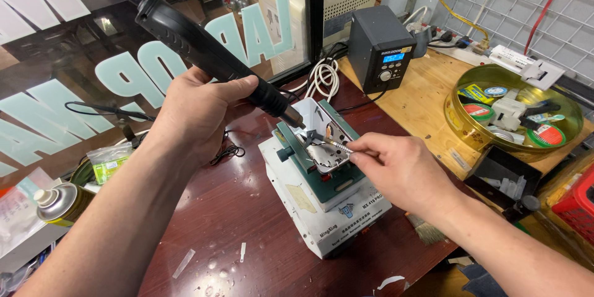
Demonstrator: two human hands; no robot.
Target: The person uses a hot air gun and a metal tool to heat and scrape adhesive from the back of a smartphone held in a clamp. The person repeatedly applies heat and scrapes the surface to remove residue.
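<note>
Hands were both busy over the white holder block (322,210) on the dark red table (247,235). Left hand (198,108) was wrapped around a black hot-air wand (204,49), nozzle tilted down at the clamped part (322,142). Right hand (396,167) pinched thin tweezers (331,143) touching that part. Couldn't really make out the part itself, since the clamp and tweezers covered most of it.

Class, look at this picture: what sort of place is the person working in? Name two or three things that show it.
Most likely a small electronics repair shop. The left hand holds a black hot-air handpiece over a green clamp fixture, the right hand holds tweezers, and a grey rework station stands on the wooden bench.
</note>
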